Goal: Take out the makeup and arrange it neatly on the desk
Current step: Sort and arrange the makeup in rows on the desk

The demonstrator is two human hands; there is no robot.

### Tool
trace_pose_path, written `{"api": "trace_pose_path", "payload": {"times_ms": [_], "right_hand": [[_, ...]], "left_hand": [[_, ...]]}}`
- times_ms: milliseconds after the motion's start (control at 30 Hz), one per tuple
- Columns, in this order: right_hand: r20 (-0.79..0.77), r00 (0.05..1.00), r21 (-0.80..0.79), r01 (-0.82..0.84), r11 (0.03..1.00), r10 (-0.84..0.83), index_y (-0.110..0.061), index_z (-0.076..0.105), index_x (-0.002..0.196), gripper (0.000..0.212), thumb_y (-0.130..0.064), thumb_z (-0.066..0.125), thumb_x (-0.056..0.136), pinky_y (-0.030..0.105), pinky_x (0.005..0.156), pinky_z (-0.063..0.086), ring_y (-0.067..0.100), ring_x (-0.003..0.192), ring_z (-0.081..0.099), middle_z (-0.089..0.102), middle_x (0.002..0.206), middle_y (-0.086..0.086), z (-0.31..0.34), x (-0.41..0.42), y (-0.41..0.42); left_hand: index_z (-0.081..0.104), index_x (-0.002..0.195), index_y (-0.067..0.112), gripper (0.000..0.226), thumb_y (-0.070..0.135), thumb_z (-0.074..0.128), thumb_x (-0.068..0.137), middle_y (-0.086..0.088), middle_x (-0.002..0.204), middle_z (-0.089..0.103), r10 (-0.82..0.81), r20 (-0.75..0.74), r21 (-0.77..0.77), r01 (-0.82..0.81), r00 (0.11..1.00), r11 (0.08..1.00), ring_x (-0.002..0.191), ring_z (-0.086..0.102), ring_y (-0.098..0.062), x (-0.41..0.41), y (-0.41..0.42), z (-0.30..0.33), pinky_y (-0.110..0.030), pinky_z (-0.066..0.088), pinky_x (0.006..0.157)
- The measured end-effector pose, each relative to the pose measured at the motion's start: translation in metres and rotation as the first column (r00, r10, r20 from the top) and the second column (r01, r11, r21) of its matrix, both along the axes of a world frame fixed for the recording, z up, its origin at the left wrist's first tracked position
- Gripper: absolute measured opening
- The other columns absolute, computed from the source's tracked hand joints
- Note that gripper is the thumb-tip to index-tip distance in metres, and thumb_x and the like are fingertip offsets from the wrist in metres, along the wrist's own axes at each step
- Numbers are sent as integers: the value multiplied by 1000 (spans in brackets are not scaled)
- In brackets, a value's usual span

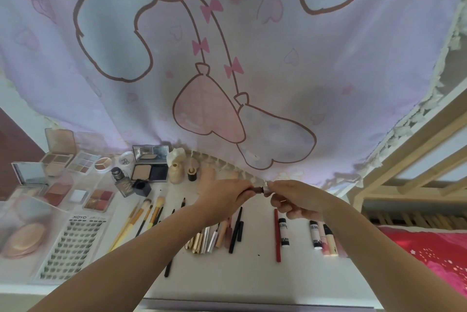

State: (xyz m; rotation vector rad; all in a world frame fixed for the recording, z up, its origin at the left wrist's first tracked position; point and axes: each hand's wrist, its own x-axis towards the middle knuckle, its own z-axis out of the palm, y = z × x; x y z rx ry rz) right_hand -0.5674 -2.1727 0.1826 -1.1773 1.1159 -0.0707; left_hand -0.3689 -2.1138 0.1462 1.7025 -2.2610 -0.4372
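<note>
My left hand (225, 195) and my right hand (295, 199) meet above the white desk (252, 276), both gripping one small brown lipstick-like tube (260, 189) held level between them. Under my hands lie rows of makeup: brushes (149, 213), gold and black pens (217, 236), a red pencil (277, 236) and white and pink tubes (321, 236). Open palettes (98, 199) and compacts (150, 171) fill the desk's left and back. A false-lash card (73, 246) lies at the front left.
A pink cartoon curtain (227, 59) hangs right behind the desk, its hem touching the back edge. A wooden bed frame (404, 165) and red bedding (434, 258) border the right side. Small bottles (175, 172) stand near the curtain hem.
</note>
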Motion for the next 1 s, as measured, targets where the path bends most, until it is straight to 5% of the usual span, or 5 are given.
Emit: {"api": "trace_pose_path", "payload": {"times_ms": [333, 500, 633, 767, 1000], "right_hand": [[-34, 999, 22, 22, 1000, -22, -9, 54, 92, 39, -46, 43, 97, 15, 37, 20, 7, 45, 26, 36, 54, -6, -4, 4, 3], [25, 1000, 6, 16, 1000, -16, -11, 53, 91, 14, -24, 51, 97, 15, 40, 26, 7, 51, 35, 47, 63, -2, -3, 4, 0], [-23, 1000, 45, 5, 999, -4, -9, 53, 89, 37, -43, 40, 99, 15, 38, 22, 7, 46, 29, 37, 55, -4, -4, 5, 0], [22, 999, -5, -47, 999, 47, -12, 54, 89, 16, -25, 50, 98, 18, 49, 30, 8, 54, 38, 47, 63, -3, -6, 2, -2], [-271, 950, -255, -227, 940, 156, -20, 67, 92, 18, -30, 53, 95, 18, 61, 40, 6, 69, 52, 60, 75, -7, -6, -12, -9]], "left_hand": [[58, 103, 26, 30, 43, 34, 99, 10, 82, 61, -2, 37, -30, 3, 999, 1000, 72, 49, -9, 4, -3, -5, -28, 37, 77], [59, 104, 23, 29, 40, 36, 99, 11, 78, 54, -5, -21, -40, 4, 1000, 999, 75, 42, -10, 4, -1, -9, -19, 21, 62], [59, 104, 24, 27, 40, 37, 99, 9, 81, 59, -5, -40, -27, 4, 999, 1000, 72, 48, -8, 3, -2, -7, -22, 27, 68], [59, 104, 24, 27, 39, 37, 99, 9, 81, 59, -19, -26, -13, 18, 999, 1000, 67, 47, -6, 5, 0, -9, -22, 24, 64], [54, 101, 32, 22, 44, 36, 97, 12, 69, 54, 10, -9, 35, -9, 1000, 999, 60, 44, -3, 20, 1, -25, -17, 26, 56]]}}
